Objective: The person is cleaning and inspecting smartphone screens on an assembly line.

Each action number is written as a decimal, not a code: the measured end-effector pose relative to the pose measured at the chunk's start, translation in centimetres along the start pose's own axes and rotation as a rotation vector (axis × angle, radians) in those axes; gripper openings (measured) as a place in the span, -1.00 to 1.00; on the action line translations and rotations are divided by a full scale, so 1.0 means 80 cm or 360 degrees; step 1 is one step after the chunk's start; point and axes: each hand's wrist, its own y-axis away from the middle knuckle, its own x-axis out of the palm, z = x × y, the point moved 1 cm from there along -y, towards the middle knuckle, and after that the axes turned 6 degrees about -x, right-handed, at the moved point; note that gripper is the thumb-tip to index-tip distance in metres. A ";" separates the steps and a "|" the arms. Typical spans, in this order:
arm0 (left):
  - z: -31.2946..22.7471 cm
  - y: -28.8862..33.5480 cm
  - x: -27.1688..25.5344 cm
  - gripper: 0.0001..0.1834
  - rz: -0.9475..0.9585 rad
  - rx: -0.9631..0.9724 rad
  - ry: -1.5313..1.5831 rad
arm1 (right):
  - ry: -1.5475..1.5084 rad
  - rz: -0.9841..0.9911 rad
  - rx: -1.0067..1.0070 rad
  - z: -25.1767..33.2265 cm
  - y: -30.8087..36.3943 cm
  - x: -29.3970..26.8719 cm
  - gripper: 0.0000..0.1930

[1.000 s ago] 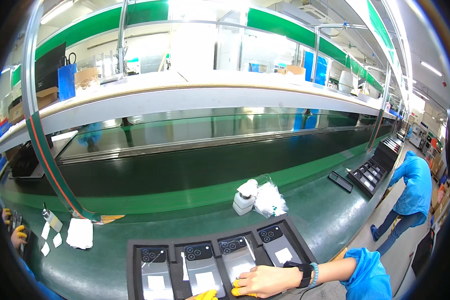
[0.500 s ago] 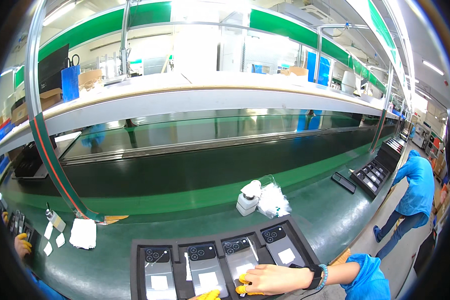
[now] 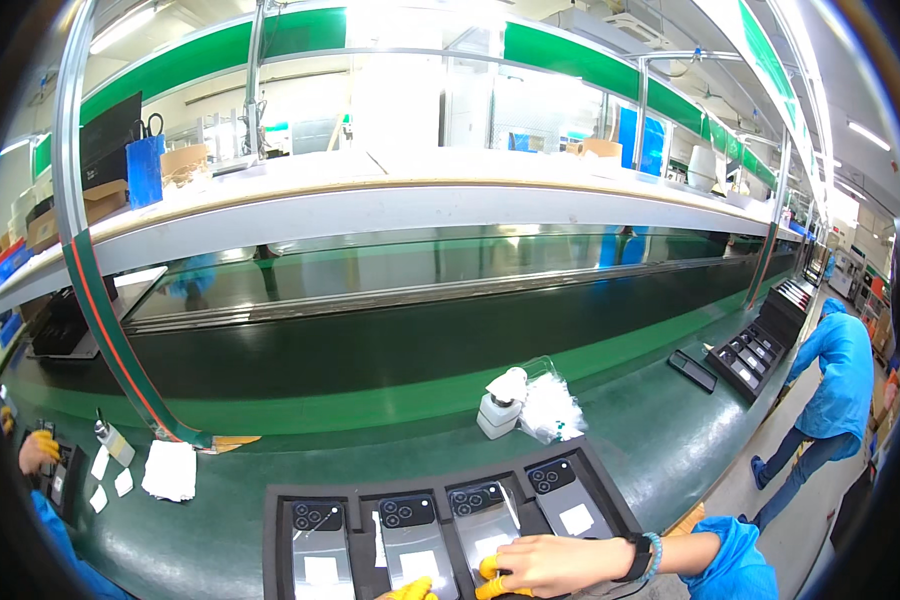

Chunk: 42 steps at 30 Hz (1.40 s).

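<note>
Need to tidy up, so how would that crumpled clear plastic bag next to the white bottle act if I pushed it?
The crumpled clear plastic bag looks floppy and light, so it would probably slide or deform. Lying against the small white bottle, it might nudge it.

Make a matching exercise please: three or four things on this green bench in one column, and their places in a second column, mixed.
Things:
1. dark tray
2. white cloth
3. white dispenser bottle
4. right hand

Places:
A. beside a crumpled clear bag, behind the tray
B. resting on a phone back in the tray
C. left of the tray, flat on the bench
D. at the near bench edge, holding four phone backs

Pairs: 1-D, 2-C, 3-A, 4-B
</note>
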 end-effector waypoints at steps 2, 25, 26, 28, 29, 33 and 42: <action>-0.010 -0.010 0.000 -0.75 0.0034 -0.0082 0.0032 | -0.0258 -0.0250 0.0116 -0.016 0.010 0.001 -0.71; -0.039 -0.051 0.059 -0.13 0.0407 -0.0461 -0.0565 | 0.0534 -0.0564 0.2000 -0.033 0.071 0.050 -0.35; -0.038 -0.051 0.062 -0.12 0.0372 -0.0458 -0.0577 | 0.0530 -0.0536 0.2053 -0.030 0.064 0.051 -0.31; -0.040 -0.055 0.058 -0.08 0.0383 -0.0538 -0.0596 | 0.0526 -0.0380 0.2108 -0.033 0.055 0.053 -0.20; -0.042 -0.058 0.056 -0.08 0.0388 -0.0535 -0.0599 | 0.0477 -0.0260 0.2145 -0.034 0.052 0.046 -0.09; -0.043 -0.066 0.049 -0.06 0.0424 -0.0595 -0.0527 | 0.0484 -0.0189 0.2108 -0.049 0.056 0.042 -0.06; -0.038 -0.046 0.052 0.01 0.0284 -0.0525 -0.0525 | 0.0151 -0.0197 0.2040 -0.059 0.072 0.022 0.08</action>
